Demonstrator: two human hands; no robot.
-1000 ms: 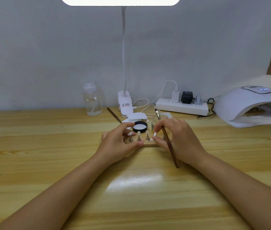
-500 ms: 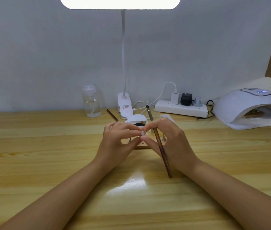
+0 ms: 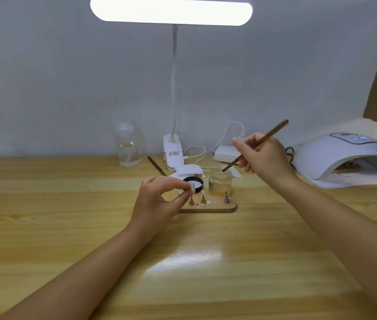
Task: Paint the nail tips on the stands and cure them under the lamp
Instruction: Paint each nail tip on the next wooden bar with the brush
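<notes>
Nail tip pinched in my left fingers; brush dipping toward the jar.

My left hand pinches the tip between thumb and forefinger, just above the wooden stand board. My right hand grips the brush, bristles at the jar's mouth. The curing lamp sits well right on the surface.

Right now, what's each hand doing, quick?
Left hand: pinching a nail tip above the stand board.
Right hand: gripping the brush, tip at the jar.
</notes>
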